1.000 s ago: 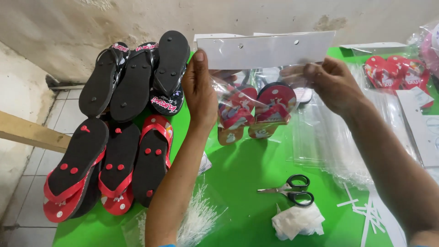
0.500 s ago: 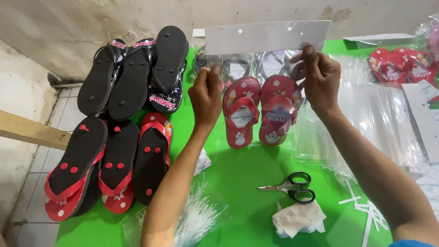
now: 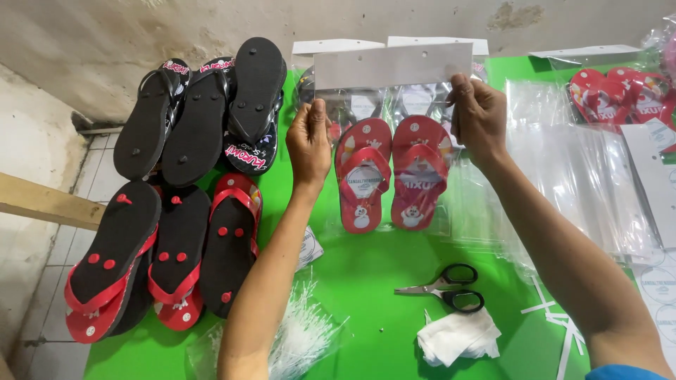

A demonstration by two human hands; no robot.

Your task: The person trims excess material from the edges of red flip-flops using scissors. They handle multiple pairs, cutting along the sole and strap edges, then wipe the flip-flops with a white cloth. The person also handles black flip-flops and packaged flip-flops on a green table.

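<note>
A clear plastic bag point(image 3: 391, 151) with a white header card is pinched at its two upper corners, the left hand point(image 3: 308, 141) closed on the left edge and the right hand point(image 3: 477, 116) closed on the right edge just under the card, so that the bag is kept stretched flat and upright above the green surface point(image 3: 366, 260). Inside the bag a pair of small red flip-flops point(image 3: 391, 172) is seen side by side, toes up and straps facing the camera; this hold seems chosen so that the pair hangs straight and settles toward the bottom of the bag. Behind the held bag, further bagged pairs with white cards are laid flat against the wall. To the right, a stack of empty clear bags point(image 3: 584, 176) is spread within reach of the right hand, and more packed red sandals point(image 3: 620, 95) are set at the far right corner. To the left, unpacked black and red flip-flops point(image 3: 183, 190) are lined up sole-up in two rows. Nearer the body, black-handled scissors point(image 3: 443, 288), a crumpled white cloth point(image 3: 458, 336) and a heap of thin white plastic fasteners point(image 3: 299, 338) are kept close to hand.
</note>
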